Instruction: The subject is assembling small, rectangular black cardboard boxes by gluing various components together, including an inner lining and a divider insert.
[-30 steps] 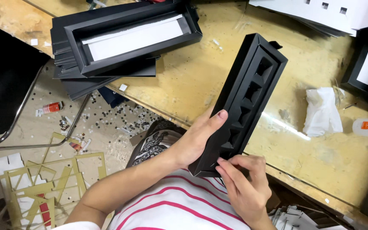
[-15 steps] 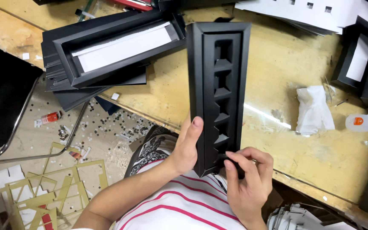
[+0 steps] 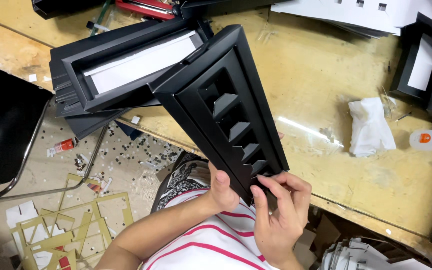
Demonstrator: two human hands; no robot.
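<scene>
Here, the left hand [image 3: 222, 189] grips the near end of a long black divided tray [image 3: 226, 107] from its left side, thumb pressed on the rim. The right hand [image 3: 278, 210] pinches a small divider tab at the tray's lower corner. Steady the tray firmly while seating that tab. Beyond the hands, a stack of black trays [image 3: 111, 70] rests on the worn table [image 3: 316, 90]; right, crumpled tissue [image 3: 371, 127].

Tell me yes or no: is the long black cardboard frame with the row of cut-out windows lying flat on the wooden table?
No: both hands, left hand and right hand, hold the long black cardboard frame by its near end, tilted above the wooden table.
</scene>
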